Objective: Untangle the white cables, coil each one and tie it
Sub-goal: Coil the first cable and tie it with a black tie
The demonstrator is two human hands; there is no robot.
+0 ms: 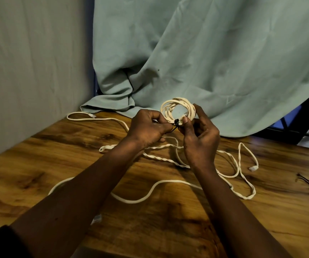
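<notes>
- Right hand point(200, 138) gripped the coiled cable point(165, 113), frame centre.
- Left hand point(148, 127) pinched the black tie point(176, 122) at its lower edge.
- Loose cables point(161, 158) lay on the table point(56, 155).

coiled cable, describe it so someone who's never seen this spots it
Above the wooden table, before the teal cloth, the right hand holds up the coiled cable. Unlike the loose white cables below, it is a ring, black tie at its base.
</notes>
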